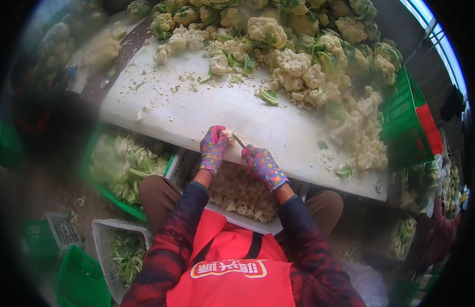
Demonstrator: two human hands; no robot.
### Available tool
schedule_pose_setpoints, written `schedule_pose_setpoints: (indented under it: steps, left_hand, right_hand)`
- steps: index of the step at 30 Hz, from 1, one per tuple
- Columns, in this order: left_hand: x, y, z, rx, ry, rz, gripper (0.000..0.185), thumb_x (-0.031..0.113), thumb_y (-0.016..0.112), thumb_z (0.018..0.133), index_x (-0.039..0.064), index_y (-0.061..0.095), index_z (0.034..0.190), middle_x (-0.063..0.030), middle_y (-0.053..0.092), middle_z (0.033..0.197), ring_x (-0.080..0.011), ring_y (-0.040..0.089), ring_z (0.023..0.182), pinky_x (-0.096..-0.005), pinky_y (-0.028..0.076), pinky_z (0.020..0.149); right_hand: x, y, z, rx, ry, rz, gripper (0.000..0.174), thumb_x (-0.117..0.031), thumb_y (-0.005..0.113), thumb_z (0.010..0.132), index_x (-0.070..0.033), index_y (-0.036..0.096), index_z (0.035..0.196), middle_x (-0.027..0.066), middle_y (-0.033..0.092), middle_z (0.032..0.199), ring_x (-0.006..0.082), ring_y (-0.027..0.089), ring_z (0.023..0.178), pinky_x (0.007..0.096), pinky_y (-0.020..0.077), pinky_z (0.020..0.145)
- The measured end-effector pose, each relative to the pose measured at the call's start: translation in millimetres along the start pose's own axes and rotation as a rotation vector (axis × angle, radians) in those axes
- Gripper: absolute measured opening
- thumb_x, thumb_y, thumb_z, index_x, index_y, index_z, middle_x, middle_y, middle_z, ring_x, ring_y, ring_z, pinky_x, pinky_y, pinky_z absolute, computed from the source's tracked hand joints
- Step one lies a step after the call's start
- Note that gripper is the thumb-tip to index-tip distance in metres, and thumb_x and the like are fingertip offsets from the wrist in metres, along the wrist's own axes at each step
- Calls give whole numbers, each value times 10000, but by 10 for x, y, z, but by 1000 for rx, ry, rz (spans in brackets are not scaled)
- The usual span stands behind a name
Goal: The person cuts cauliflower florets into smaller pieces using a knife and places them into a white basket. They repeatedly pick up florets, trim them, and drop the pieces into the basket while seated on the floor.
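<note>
My left hand (214, 149), in a flowered glove with pink fingertips, holds a small cauliflower piece (229, 135) at the near edge of the white table (206, 111). In my right hand (263, 165), gloved alike, is a small knife (238, 141), its blade tip at the cauliflower piece. Beneath both hands, a white plastic crate (237, 221) between my knees holds many cut florets (241, 192). Beyond my hands, a pile of cauliflower heads (266, 32) covers the back of the table, and loose florets (368, 138) lie along its right side.
Green crate (404, 119) stands right of the table. At left are a green crate (137, 213) of leafy trimmings, a white crate (103, 253) with leaves and a green crate (82, 280). People are partly visible at far left and far right. Crumbs and leaf bits dot the tabletop.
</note>
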State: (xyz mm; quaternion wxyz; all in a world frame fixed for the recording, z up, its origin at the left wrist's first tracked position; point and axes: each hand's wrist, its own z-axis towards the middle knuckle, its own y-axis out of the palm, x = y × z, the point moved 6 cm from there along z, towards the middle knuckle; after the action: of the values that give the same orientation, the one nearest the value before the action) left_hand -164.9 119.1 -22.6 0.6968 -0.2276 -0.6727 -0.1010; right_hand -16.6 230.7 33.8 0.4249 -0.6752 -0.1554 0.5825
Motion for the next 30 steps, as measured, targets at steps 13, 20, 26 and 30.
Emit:
schedule_pose_setpoints:
  steps: [13, 20, 26, 30]
  left_hand:
    - [110, -127, -343, 129, -191, -474, 248, 54, 721, 911, 30, 586, 1118, -43, 642, 897, -94, 611, 666, -251, 526, 543]
    - [-83, -78, -307, 185, -129, -359, 228, 52, 757, 883, 34, 592, 1039, -16, 618, 843, -106, 598, 633, -270, 519, 536]
    - [116, -170, -333, -61, -24, 307, 320, 199, 802, 855, 66, 596, 1060, -50, 643, 908, -143, 623, 688, -294, 528, 606]
    - [494, -89, -289, -131, 358, 607, 419, 377, 744, 863, 166, 668, 1217, -88, 588, 1321, -295, 599, 1108, -419, 507, 940]
  right_hand:
    - [126, 41, -227, -9, 518, 791, 352, -421, 524, 1046, -89, 619, 981, 28, 575, 651, 106, 528, 505, 291, 431, 455]
    - [-135, 185, -234, 40, 49, -50, 254, -274, 495, 1031, -56, 610, 1091, 302, 649, 867, 535, 600, 797, 563, 507, 696]
    - [-21, 114, -356, -171, 429, 892, 348, -384, 532, 1048, -56, 637, 1003, 96, 657, 712, 210, 608, 539, 348, 492, 488]
    - [172, 136, -701, -461, 613, 943, 366, -391, 530, 1048, -60, 664, 966, 31, 619, 678, 114, 531, 479, 272, 459, 445]
